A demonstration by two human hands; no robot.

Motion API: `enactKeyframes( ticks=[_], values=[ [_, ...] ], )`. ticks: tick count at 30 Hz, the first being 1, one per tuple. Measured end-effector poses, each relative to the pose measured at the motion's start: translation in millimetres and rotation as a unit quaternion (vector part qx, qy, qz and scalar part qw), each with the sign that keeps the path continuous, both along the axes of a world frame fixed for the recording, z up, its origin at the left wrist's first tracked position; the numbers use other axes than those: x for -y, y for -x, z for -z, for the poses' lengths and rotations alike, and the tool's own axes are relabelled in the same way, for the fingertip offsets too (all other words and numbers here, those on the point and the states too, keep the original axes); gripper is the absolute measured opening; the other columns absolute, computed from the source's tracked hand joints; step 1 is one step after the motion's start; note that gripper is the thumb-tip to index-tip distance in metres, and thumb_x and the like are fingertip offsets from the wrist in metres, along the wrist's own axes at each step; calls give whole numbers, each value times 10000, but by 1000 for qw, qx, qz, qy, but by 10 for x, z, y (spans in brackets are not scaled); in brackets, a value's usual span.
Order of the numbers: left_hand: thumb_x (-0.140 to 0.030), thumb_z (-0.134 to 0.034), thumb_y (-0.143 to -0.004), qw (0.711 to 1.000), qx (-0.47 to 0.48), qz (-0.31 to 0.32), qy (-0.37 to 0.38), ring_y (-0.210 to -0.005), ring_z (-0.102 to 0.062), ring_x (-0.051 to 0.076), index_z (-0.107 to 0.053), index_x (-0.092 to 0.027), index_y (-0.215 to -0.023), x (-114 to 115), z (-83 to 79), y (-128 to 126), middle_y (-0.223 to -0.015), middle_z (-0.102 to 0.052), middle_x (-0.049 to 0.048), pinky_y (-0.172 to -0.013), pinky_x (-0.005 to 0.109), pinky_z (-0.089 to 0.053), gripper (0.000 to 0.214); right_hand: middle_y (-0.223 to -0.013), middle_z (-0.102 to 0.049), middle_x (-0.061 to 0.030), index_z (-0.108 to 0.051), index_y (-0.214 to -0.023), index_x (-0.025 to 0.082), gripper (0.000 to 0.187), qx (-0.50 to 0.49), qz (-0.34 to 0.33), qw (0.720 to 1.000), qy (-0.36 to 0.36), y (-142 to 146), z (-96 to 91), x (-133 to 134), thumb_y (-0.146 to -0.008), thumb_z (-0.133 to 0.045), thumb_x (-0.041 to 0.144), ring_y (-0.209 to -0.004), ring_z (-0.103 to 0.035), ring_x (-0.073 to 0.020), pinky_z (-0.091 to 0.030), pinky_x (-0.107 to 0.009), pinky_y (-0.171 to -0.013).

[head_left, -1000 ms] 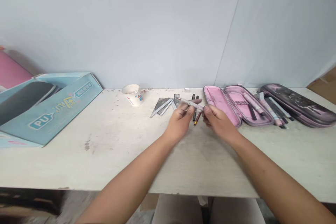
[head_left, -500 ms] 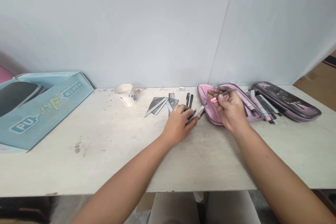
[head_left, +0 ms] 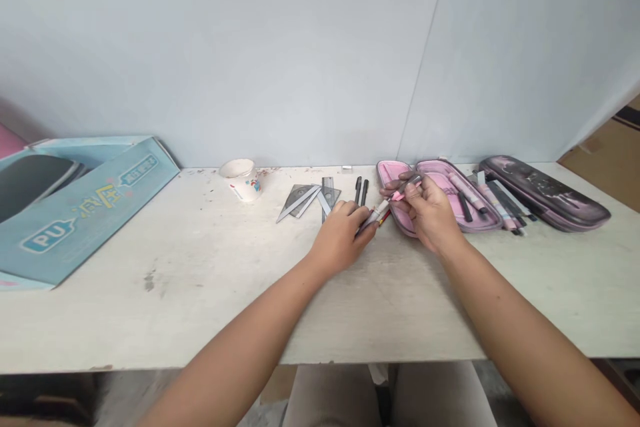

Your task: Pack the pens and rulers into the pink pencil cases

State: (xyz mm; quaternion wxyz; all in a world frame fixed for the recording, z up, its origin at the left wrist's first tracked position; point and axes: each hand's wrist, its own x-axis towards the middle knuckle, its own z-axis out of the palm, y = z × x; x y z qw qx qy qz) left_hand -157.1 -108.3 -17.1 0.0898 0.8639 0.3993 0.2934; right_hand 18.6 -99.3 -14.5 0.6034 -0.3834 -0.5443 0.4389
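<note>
My left hand (head_left: 344, 235) rests on the white table (head_left: 200, 280) with its fingers closed round a white pen (head_left: 376, 215) that points right. My right hand (head_left: 429, 212) is closed on a small pink and grey pen part (head_left: 404, 189), held at the left edge of the open pink pencil case (head_left: 453, 200). The tip of the white pen almost meets that part. Inside the case lie a pink pen and a black pen (head_left: 464, 205).
Two black pens (head_left: 361, 190) and grey set squares with a ruler (head_left: 307, 198) lie beyond my left hand. A paper cup (head_left: 243, 179) stands at the back. A blue box (head_left: 75, 203) sits left. A dark pencil case (head_left: 545, 192) and several pens (head_left: 500, 203) lie right.
My right hand took the pink and grey part off the pen, carried it over the pink case, then brought it back left toward the pen tip. The left hand stayed holding the pen.
</note>
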Motion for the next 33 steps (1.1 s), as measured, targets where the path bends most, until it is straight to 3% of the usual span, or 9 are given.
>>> enactKeyframes(
  ticks=[6, 13, 16, 19, 21, 24, 26, 30, 33],
  values=[
    [-353, -419, -878, 1000, 7, -17, 0, -777, -447, 185, -523, -183, -736, -7, -2, 32, -769, -491, 42, -724, 333, -380, 246, -803, -637, -39, -633, -935, 193, 358, 187, 135, 972, -40, -108, -53, 4, -790, -514, 499, -661, -551, -150, -432, -275, -572],
    [-365, -389, -890, 999, -24, -24, -14, -785, -450, 189, -524, -182, -744, -41, 43, 57, -781, -490, 49, -716, 326, -382, 270, -716, -530, 34, -522, -769, 205, 274, 175, 179, 967, -43, -120, -49, 1, -723, -620, 457, -666, -489, -113, -391, -241, -633],
    [-360, -411, -881, 999, -37, -13, -18, -802, -454, 195, -544, -183, -774, -41, 43, 52, -802, -501, 56, -745, 342, -385, 246, -692, -534, 26, -524, -738, 198, 284, 192, 116, 974, -18, -89, -41, 12, -731, -609, 469, -659, -484, -116, -380, -239, -617],
    [-372, -437, -866, 999, -21, 31, 26, -796, -464, 191, -541, -179, -745, 17, -23, 30, -785, -508, 50, -737, 332, -386, 250, -610, -491, 38, -527, -720, 193, 311, 195, -25, 980, 33, -78, -37, 36, -718, -623, 489, -561, -430, -94, -338, -225, -531],
    [-402, -385, -885, 985, 29, 91, 142, -696, -467, 154, -511, -177, -704, 96, -97, 1, -718, -501, 27, -662, 293, -392, 315, -519, -377, 72, -510, -707, 196, 358, 149, -122, 978, 82, -75, -40, 59, -710, -611, 540, -455, -313, -70, -256, -214, -444],
    [-447, -257, -915, 906, 141, 186, 354, -547, -432, 101, -488, -172, -708, 213, -179, -54, -670, -512, 11, -552, 251, -379, 414, -504, -297, 85, -462, -662, 202, 473, 55, -189, 974, 110, -31, -62, 105, -677, -552, 666, -418, -215, -58, -173, -212, -398],
    [-466, -245, -912, 869, 198, 197, 409, -554, -440, 96, -489, -165, -723, 238, -176, -88, -676, -517, 14, -553, 240, -385, 431, -531, -349, 67, -444, -657, 206, 488, 51, -155, 983, 88, 46, -83, 141, -687, -515, 688, -430, -266, -66, -206, -218, -402],
    [-448, -408, -865, 915, 237, 65, 321, -653, -435, 105, -488, -163, -728, 143, -88, -131, -676, -472, -10, -626, 227, -375, 326, -636, -485, 28, -472, -748, 202, 317, 177, 60, 982, -23, 231, -106, 202, -814, -476, 512, -586, -452, -112, -346, -249, -549],
    [-427, -437, -852, 913, 279, 39, 296, -648, -414, 99, -502, -159, -757, 53, -86, -189, -674, -462, -17, -629, 228, -360, 292, -680, -511, 15, -465, -770, 201, 253, 237, 68, 967, -66, 259, -126, 202, -866, -401, 426, -641, -481, -132, -363, -269, -600]
  ],
)
